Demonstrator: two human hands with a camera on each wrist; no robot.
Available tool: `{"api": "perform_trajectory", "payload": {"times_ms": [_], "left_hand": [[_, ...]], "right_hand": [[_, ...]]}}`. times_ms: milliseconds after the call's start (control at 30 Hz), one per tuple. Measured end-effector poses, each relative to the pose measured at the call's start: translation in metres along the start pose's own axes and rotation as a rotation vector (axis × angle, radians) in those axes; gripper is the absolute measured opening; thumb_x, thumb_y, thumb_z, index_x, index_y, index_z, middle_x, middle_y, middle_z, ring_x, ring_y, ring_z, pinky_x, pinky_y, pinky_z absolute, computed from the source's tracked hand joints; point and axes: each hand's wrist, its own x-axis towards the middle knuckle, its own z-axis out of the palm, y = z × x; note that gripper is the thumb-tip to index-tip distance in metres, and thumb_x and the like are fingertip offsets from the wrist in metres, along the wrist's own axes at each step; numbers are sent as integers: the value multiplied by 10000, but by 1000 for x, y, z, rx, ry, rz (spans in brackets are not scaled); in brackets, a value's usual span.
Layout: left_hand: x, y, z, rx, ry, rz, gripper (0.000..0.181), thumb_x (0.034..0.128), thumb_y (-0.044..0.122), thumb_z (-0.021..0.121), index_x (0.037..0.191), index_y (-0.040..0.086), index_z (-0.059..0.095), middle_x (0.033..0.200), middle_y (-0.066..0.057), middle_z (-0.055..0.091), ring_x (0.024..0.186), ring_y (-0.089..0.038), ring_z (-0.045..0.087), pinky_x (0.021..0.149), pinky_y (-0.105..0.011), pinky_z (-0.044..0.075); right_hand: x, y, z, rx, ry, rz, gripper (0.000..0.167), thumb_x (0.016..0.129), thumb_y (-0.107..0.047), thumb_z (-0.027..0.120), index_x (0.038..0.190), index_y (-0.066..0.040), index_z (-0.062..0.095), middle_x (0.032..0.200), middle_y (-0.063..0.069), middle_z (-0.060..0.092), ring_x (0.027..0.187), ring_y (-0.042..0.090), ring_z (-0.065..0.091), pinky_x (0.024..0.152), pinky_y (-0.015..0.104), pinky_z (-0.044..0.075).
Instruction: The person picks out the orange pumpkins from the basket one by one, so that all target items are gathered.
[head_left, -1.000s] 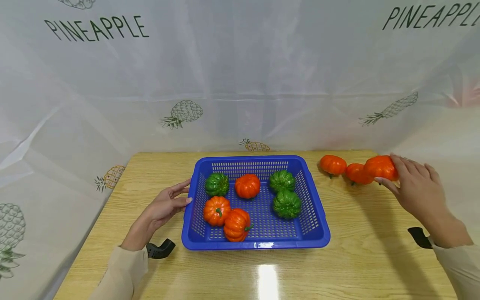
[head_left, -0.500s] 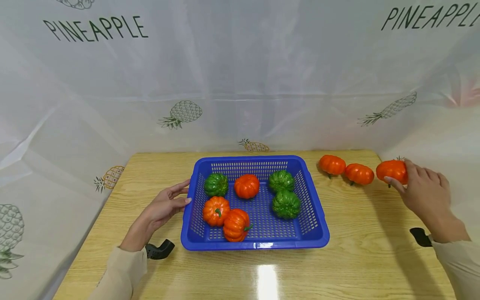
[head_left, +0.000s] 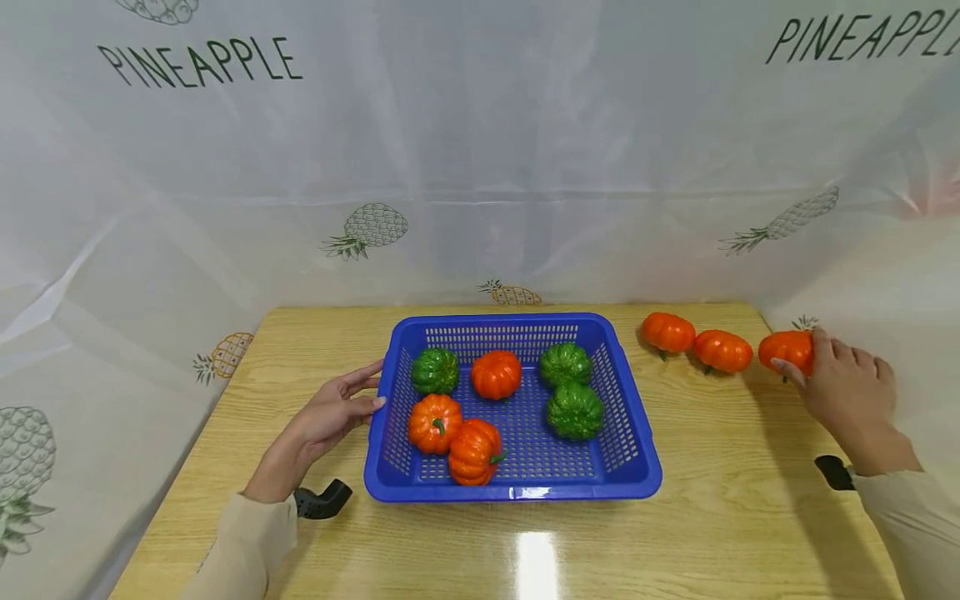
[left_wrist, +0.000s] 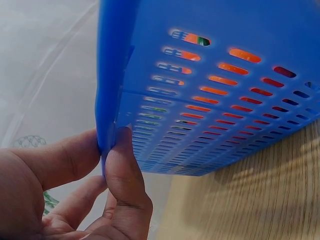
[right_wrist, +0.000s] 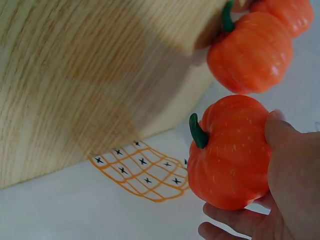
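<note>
My left hand (head_left: 326, 421) pinches the left rim of the blue basket (head_left: 513, 492); in the left wrist view thumb and finger close on the rim (left_wrist: 111, 75). At the table's back right corner, my right hand (head_left: 851, 387) holds an orange-red pumpkin (head_left: 786, 352), fingers behind it and thumb at its near side. The right wrist view shows this pumpkin (right_wrist: 230, 152) with its green stem facing the table, beside another pumpkin (right_wrist: 252, 52). Whether it rests on the table, I cannot tell.
Inside the basket lie green pumpkins (head_left: 574, 411) and orange-red ones (head_left: 496, 374). Two more orange-red pumpkins (head_left: 668, 332) (head_left: 723, 351) stand in a row right of the basket. A pineapple-print sheet (head_left: 480, 167) hangs behind the wooden table (head_left: 420, 550).
My right hand has moved right and down with its pumpkin, away from the two beside it, which now show fully. The left hand and basket have stayed in place.
</note>
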Motion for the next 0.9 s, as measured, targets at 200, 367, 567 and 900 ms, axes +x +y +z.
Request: {"api": "perform_trajectory", "payload": {"times_ms": [200, 367, 567, 900], "left_hand": [[1, 0, 0, 4, 5, -3, 726, 1056, -5, 577, 1683, 19, 212, 1539, -302, 372, 915, -87, 689, 818, -252, 602], [1, 0, 0, 6, 8, -4, 724, 1054, -5, 579, 1682, 15, 217, 1534, -298, 383, 912, -87, 685, 816, -255, 599], [1, -1, 0, 3, 8, 0, 723, 1055, -7, 578, 1680, 10, 215, 1538, -308, 376, 918, -90, 691, 824, -255, 603], [1, 0, 1, 2, 7, 1, 727, 1055, -2, 583, 1682, 14, 215, 1540, -303, 375, 912, -89, 689, 814, -249, 600]], "right_hand": [[4, 3, 6, -15, -45, 16, 905, 1091, -602, 434, 1542, 156, 229, 1394, 469, 369, 1219, 681, 348, 1024, 781, 283], [7, 3, 12, -2, -69, 21, 918, 1089, -602, 439, 1528, 174, 221, 1416, 477, 351, 1219, 692, 339, 1012, 784, 301], [11, 8, 19, 9, -98, 25, 963, 1090, -627, 396, 1574, 174, 165, 1476, 475, 316, 1233, 701, 327, 1009, 789, 300], [16, 13, 28, 79, -171, 46, 1039, 1072, -657, 412, 1524, 231, 116, 1420, 530, 284, 1150, 726, 366, 880, 804, 398]]}}
